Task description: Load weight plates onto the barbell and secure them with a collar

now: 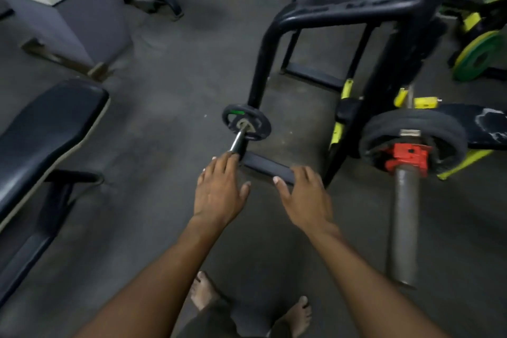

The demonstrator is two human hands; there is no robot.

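Beside both hands, black rack frame blocks floor.

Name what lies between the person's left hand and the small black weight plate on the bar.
In the head view, only a bare chrome bar sleeve runs from the left hand to the small plate.

A dark padded bench is seen at the left of the grey floor. A green-and-yellow disc is propped at the right edge.
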